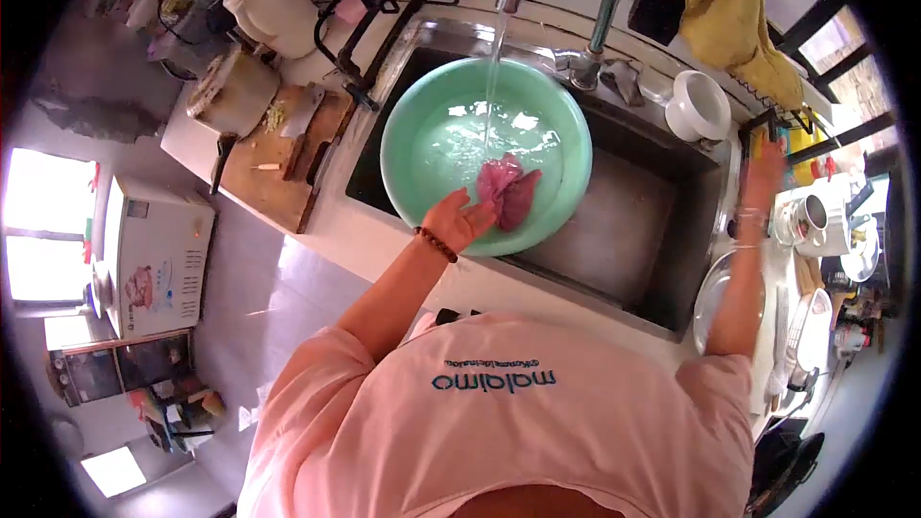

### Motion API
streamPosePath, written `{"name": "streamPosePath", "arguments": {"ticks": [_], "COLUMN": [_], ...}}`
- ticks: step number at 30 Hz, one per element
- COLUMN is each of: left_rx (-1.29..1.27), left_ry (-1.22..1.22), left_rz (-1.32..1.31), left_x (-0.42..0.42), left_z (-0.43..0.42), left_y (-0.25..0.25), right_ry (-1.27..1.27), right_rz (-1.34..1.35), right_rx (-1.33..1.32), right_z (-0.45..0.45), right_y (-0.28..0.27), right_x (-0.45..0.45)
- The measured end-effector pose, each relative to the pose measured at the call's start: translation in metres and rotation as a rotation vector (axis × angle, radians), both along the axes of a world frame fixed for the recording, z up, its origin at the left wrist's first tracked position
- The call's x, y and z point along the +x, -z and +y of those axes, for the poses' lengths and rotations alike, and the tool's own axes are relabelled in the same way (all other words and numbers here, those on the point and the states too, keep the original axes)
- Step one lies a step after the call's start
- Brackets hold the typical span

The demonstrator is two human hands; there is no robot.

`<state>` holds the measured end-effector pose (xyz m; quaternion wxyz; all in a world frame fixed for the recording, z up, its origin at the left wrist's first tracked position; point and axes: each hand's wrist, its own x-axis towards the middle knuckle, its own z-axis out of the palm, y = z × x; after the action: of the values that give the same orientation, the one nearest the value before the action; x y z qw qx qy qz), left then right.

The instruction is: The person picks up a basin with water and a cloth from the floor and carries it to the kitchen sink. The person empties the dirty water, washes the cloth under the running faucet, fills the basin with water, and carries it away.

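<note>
A mint-green basin (395, 168) sits over the left part of the sink, with water in it. Water from the curved faucet (597, 34) falls onto a soft pinkish-red piece (508, 194), possibly raw meat; its kind is unclear. My left hand (460, 220), with a beaded bracelet at the wrist, is at the basin's near rim. Its fingers are apart and the hand's side touches or nearly touches the pink piece. Far to the right, my right hand (765, 173) reaches toward the rack by the window. Motion blurs its fingers, so any hold is hidden.
The steel sink (614, 230) extends right of the basin. A wooden board (293, 182) with a cleaver (305, 115) lies on the left counter beside a pot (233, 96). A white bowl (697, 105) stands behind the sink; a yellow cloth (727, 10) hangs above.
</note>
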<state>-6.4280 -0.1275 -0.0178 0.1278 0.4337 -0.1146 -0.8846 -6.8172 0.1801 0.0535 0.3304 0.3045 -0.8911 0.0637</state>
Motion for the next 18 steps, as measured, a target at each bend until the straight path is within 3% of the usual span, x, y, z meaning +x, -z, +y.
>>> {"name": "streamPosePath", "arguments": {"ticks": [1, 2, 3, 4, 5, 6, 8, 12, 13, 14, 15, 16, 18], "left_rx": [0.026, 0.051, 0.056, 0.077, 0.096, 0.093, 0.012, -0.088, -0.044, 0.003, 0.018, 0.019, 0.031], "left_ry": [-0.002, -0.006, -0.017, -0.031, -0.049, -0.067, -0.068, -0.096, -0.098, -0.099, -0.111, -0.113, -0.126], "left_rz": [-0.014, -0.03, -0.029, -0.01, 0.008, 0.007, 0.062, 0.173, 0.182, 0.194, 0.197, 0.181, 0.17], "left_x": [0.0, 0.001, 0.002, 0.004, 0.007, 0.012, 0.023, 0.047, 0.052, 0.054, 0.057, 0.057, 0.06], "left_z": [0.0, 0.001, 0.001, 0.001, 0.0, -0.004, -0.011, -0.022, -0.025, -0.027, -0.027, -0.028, -0.029], "left_y": [0.002, 0.003, 0.0, -0.007, -0.013, -0.017, -0.022, -0.033, -0.029, -0.026, -0.024, -0.024, -0.02], "right_ry": [-0.202, -0.231, -0.318, -0.359, -0.616, -0.708, -0.474, -0.421, -0.75, -1.075, -1.075, -1.083, -0.547], "right_rz": [0.045, -0.72, -1.117, -1.101, -1.228, -1.126, -1.006, -0.821, -0.739, -0.642, -0.408, -0.406, -0.809], "right_rx": [-0.066, -0.483, -0.451, -0.238, -0.267, -0.189, 0.264, 0.167, 0.301, 0.436, 0.756, 0.773, 0.741], "right_z": [-0.057, -0.102, -0.141, -0.172, -0.198, -0.23, -0.269, -0.296, -0.298, -0.3, -0.299, -0.3, -0.303], "right_y": [-0.004, 0.009, -0.012, 0.013, 0.058, 0.103, 0.131, 0.178, 0.205, 0.181, 0.154, 0.129, 0.107], "right_x": [0.061, 0.104, 0.157, 0.176, 0.188, 0.2, 0.236, 0.295, 0.285, 0.283, 0.269, 0.263, 0.253]}}
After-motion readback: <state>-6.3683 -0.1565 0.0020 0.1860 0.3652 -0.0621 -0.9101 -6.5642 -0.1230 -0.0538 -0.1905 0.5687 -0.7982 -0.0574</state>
